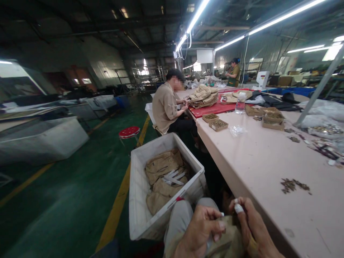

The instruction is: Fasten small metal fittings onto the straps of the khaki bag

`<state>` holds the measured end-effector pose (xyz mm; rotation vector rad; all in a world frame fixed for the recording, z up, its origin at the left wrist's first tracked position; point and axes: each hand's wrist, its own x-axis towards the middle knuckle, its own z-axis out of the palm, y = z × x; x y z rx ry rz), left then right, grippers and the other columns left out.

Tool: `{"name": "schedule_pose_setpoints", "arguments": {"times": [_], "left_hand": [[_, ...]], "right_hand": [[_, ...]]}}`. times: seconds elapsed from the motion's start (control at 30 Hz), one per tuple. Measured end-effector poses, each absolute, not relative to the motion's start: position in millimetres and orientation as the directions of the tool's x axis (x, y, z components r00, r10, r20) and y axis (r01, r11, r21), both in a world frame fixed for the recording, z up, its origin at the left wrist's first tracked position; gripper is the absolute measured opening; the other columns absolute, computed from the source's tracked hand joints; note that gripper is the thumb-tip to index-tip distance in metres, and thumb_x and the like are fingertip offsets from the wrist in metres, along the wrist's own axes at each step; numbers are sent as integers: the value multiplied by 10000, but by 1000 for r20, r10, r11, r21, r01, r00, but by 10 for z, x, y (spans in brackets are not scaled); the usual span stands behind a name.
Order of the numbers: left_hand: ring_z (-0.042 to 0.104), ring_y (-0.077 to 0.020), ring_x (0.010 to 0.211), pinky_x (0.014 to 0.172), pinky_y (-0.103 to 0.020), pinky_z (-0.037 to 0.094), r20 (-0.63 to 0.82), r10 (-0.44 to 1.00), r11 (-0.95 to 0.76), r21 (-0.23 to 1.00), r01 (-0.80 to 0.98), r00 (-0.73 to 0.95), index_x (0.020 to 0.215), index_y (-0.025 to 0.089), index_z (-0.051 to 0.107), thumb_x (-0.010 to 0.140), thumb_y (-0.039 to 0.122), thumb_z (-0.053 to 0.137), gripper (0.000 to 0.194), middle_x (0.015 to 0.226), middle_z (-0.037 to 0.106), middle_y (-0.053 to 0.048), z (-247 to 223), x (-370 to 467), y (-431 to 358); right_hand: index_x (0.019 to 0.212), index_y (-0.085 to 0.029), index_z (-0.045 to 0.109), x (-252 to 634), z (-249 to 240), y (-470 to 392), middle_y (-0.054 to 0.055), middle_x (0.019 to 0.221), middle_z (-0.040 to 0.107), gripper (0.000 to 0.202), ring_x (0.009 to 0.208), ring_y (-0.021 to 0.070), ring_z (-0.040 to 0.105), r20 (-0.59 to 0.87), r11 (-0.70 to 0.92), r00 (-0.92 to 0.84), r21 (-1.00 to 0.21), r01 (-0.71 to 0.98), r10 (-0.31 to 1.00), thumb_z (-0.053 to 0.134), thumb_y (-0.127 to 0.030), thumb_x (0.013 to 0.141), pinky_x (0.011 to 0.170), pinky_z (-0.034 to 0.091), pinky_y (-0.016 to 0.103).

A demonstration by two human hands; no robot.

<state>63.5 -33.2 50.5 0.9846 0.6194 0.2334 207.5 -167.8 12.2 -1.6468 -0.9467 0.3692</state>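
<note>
My left hand (202,229) and my right hand (251,224) are low in the frame, over my lap, both pinching a tan fabric piece (227,240) that lies across my knees. A white taped fingertip shows on my right hand. Whether a small item sits between the fingers is too small to tell. Just right of my hands runs the edge of the long pink table (268,168), with a small heap of dark metal bits (292,185) on it.
A white plastic crate (139,200) holding tan fabric pieces stands on the green floor to my left. A seated person (168,107) works further along the table near boxes of metal parts (218,124), a water bottle (240,103) and a red stool (129,132). Another person stands far back.
</note>
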Motion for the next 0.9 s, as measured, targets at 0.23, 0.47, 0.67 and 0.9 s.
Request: {"name": "schedule_pose_setpoints", "arguments": {"times": [0.23, 0.47, 0.67, 0.9], "left_hand": [[457, -85, 380, 396, -207, 263, -401, 250, 509, 829, 233, 882, 785, 97, 758, 493, 241, 916, 362, 563, 686, -48, 569, 647, -213], [479, -66, 421, 431, -207, 278, -401, 205, 536, 810, 240, 893, 795, 60, 764, 524, 298, 957, 409, 642, 696, -68, 499, 792, -183], [514, -84, 441, 434, -213, 301, -401, 243, 554, 805, 214, 883, 857, 59, 772, 555, 270, 945, 408, 666, 710, -73, 405, 768, -104], [527, -86, 465, 452, -218, 335, -380, 245, 569, 801, 185, 892, 846, 57, 772, 574, 263, 950, 385, 683, 695, -65, 357, 769, -86]], "right_hand": [[945, -225, 501, 2217, 259, -1626, -25, 753, 532, 421, 539, 111, 485, -63, -104, 375, -991, 89, 925, 395, -621, 1041, 461, 417, 225], [988, -189, 570, 2433, 293, -1713, 4, 832, 603, 412, 626, 115, 561, -92, -81, 402, -996, -44, 911, 477, -589, 1031, 565, 482, 242], [1068, -221, 559, 2413, 285, -1772, 92, 1178, 608, 187, 1039, 206, 598, 288, 172, 328, -924, 342, 900, 426, -351, 1077, 887, 506, 344], [1137, -237, 523, 2369, 278, -1769, 115, 1258, 547, 149, 1180, 257, 557, 401, 284, 117, -798, 531, 908, 448, -196, 1015, 1014, 465, 441]]}}
